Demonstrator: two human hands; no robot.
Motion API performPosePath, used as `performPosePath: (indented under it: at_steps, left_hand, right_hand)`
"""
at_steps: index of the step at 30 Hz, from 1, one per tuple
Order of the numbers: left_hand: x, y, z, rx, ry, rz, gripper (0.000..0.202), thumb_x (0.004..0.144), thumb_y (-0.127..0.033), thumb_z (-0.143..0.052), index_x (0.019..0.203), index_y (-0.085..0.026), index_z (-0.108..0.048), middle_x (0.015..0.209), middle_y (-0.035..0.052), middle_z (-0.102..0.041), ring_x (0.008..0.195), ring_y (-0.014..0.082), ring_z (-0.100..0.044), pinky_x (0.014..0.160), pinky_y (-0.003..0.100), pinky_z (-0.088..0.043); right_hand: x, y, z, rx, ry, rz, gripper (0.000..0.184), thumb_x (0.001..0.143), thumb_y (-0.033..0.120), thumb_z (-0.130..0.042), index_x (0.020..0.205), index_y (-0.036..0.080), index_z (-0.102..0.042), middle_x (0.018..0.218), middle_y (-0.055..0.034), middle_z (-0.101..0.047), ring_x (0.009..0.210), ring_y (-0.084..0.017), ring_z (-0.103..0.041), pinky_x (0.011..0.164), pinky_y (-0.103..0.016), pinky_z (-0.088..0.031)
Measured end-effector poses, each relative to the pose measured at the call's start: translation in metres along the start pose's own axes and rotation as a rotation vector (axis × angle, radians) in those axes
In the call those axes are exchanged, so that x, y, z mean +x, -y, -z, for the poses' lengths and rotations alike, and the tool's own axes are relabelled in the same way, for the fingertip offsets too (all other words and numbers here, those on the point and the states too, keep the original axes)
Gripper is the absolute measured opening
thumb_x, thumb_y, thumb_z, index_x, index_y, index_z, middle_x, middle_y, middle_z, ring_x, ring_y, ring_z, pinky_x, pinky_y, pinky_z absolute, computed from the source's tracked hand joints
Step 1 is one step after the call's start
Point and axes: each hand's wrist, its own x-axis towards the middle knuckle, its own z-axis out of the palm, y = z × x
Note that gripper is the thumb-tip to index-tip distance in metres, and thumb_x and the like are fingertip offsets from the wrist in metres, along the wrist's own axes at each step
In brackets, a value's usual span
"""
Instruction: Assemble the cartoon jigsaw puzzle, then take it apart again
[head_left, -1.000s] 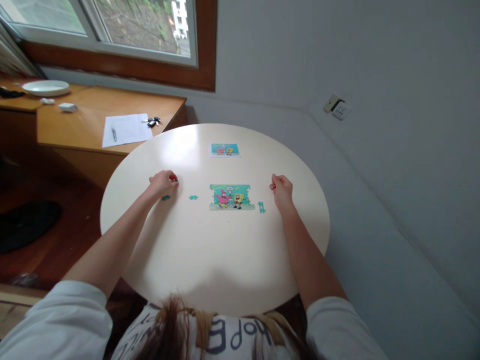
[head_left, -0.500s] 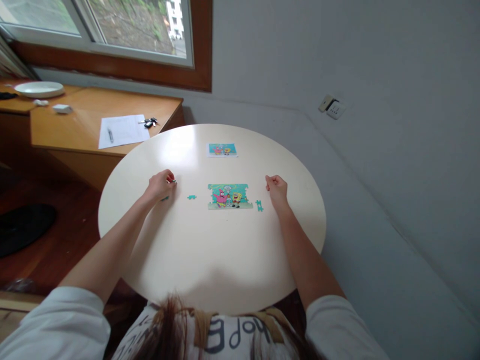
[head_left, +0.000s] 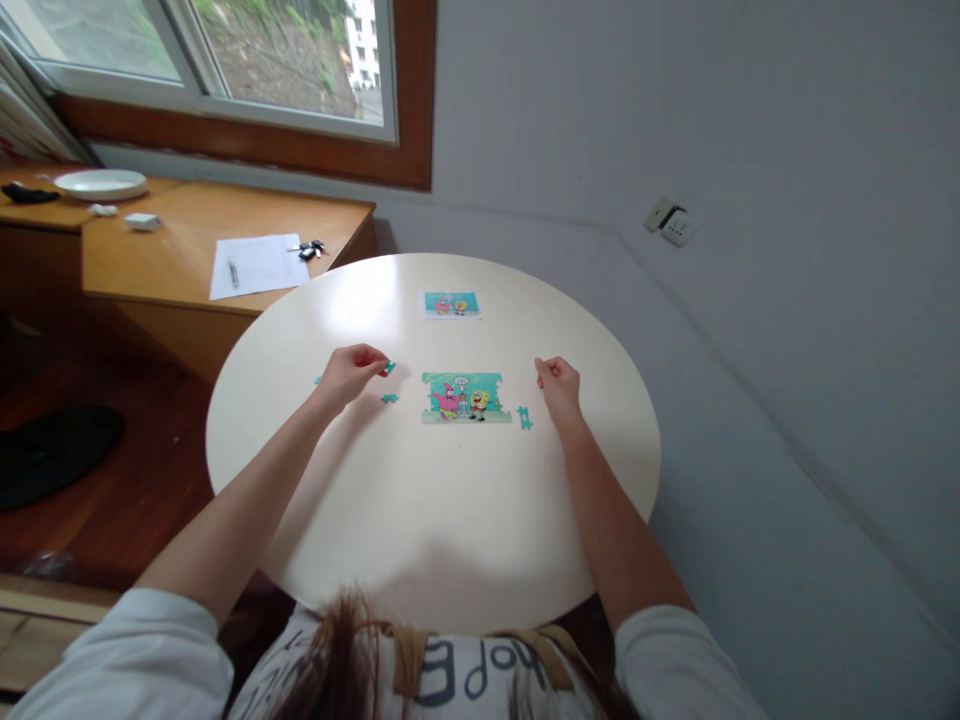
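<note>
Left hand [head_left: 352, 371] has moved over nearer the puzzle [head_left: 463, 402] in the head cam, w/ its fingers pinching a small green pc [head_left: 389, 368] just above the counter [head_left: 420, 510]. Another pc [head_left: 389, 399] lies just below it. Puzzle's in the mid of the counter, w/ gaps at both side edges. Right hand [head_left: 559, 386] is near the loose pcs [head_left: 525, 419], fingers curled tight; can't tell if smth's inside. Pic card [head_left: 451, 305] lies past the puzzle.

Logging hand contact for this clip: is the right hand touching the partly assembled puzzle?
No, bare tabletop shows between the right hand and the puzzle.
</note>
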Motion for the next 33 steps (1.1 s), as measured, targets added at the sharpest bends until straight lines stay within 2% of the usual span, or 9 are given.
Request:
performPosePath:
  at_steps: [4, 7, 13, 16, 21, 26, 33]
  left_hand:
    - [-0.003, -0.002, -0.013, -0.176, 0.024, 0.022, 0.022, 0.054, -0.031, -0.072, 0.065, -0.013, -0.063, 0.060, 0.0045, -0.065, 0.061, 0.0171, -0.062, 0.067, 0.033, -0.048]
    - [-0.004, -0.003, -0.018, -0.249, 0.043, 0.045, 0.029, 0.052, -0.033, -0.075, 0.070, -0.013, -0.063, 0.060, 0.0023, -0.064, 0.062, 0.0166, -0.063, 0.073, 0.036, -0.050]
    - [-0.008, -0.006, -0.026, -0.379, 0.103, 0.168, 0.032, 0.052, -0.028, -0.078, 0.074, -0.012, -0.060, 0.065, 0.0020, -0.064, 0.067, 0.0161, -0.065, 0.081, 0.039, -0.052]
    - [-0.010, -0.005, -0.031, -0.411, 0.129, 0.187, 0.033, 0.050, -0.026, -0.078, 0.073, -0.012, -0.059, 0.065, 0.0018, -0.064, 0.066, 0.0157, -0.065, 0.081, 0.038, -0.052]
    - [-0.013, -0.001, -0.033, -0.413, 0.134, 0.161, 0.035, 0.048, -0.028, -0.077, 0.076, -0.013, -0.061, 0.060, -0.0039, -0.056, 0.061, 0.0123, -0.061, 0.077, 0.035, -0.051]
    - [-0.014, 0.001, -0.032, -0.402, 0.161, 0.174, 0.038, 0.047, -0.030, -0.077, 0.078, -0.015, -0.063, 0.067, -0.0016, -0.059, 0.062, 0.0111, -0.058, 0.071, 0.031, -0.048]
    - [-0.019, -0.001, -0.033, -0.429, 0.189, 0.217, 0.038, 0.045, -0.029, -0.076, 0.079, -0.015, -0.065, 0.068, -0.0009, -0.060, 0.063, 0.0110, -0.056, 0.069, 0.029, -0.045]
  right_hand:
    - [-0.001, 0.000, 0.000, -0.006, 0.006, 0.014, 0.040, 0.064, 0.052, -0.069, 0.053, 0.021, -0.046, 0.044, 0.0075, -0.042, 0.045, -0.007, -0.033, 0.046, -0.024, -0.025]
    - [-0.001, 0.000, 0.001, -0.015, 0.009, 0.016, 0.040, 0.065, 0.051, -0.069, 0.053, 0.021, -0.046, 0.044, 0.0073, -0.042, 0.044, -0.007, -0.034, 0.046, -0.024, -0.025]
    - [0.000, -0.001, 0.002, -0.011, 0.016, 0.012, 0.040, 0.066, 0.051, -0.069, 0.054, 0.021, -0.045, 0.044, 0.0073, -0.042, 0.045, -0.007, -0.034, 0.046, -0.024, -0.025]
    - [0.000, 0.000, 0.002, -0.014, 0.024, 0.015, 0.040, 0.066, 0.050, -0.070, 0.054, 0.021, -0.046, 0.045, 0.0071, -0.042, 0.045, -0.007, -0.034, 0.046, -0.024, -0.026]
    - [0.000, 0.000, 0.002, -0.028, 0.013, 0.013, 0.039, 0.066, 0.050, -0.070, 0.053, 0.021, -0.047, 0.044, 0.0073, -0.043, 0.044, -0.007, -0.034, 0.046, -0.024, -0.026]
    - [0.000, -0.001, 0.003, -0.027, 0.036, 0.016, 0.038, 0.066, 0.048, -0.071, 0.054, 0.021, -0.048, 0.045, 0.0071, -0.043, 0.044, -0.007, -0.035, 0.046, -0.024, -0.025]
    - [-0.001, 0.000, 0.004, -0.056, 0.028, 0.024, 0.035, 0.070, 0.043, -0.070, 0.054, 0.021, -0.047, 0.046, 0.0071, -0.043, 0.044, -0.007, -0.036, 0.047, -0.025, -0.026]
